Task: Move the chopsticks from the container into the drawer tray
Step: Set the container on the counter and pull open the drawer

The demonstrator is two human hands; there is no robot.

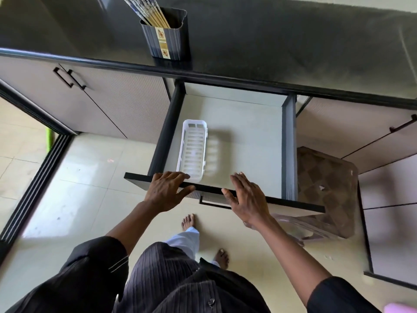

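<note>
Several chopsticks [146,12] stand bundled in a dark ribbed container [168,40] on the black countertop, near its front edge. Below it a drawer [248,132] is pulled out, and a white slotted tray [194,147] lies empty on its pale floor at the left side. My left hand [168,190] rests on the drawer's front edge just in front of the tray, fingers spread. My right hand [247,196] hovers over the same front edge further right, fingers apart, holding nothing.
The black countertop [293,41] runs across the top. Closed cabinet doors [101,102] are at the left, more drawer fronts at the right. A brown patterned stool [325,188] stands right of the drawer. My bare feet stand on the tiled floor [90,177] below it.
</note>
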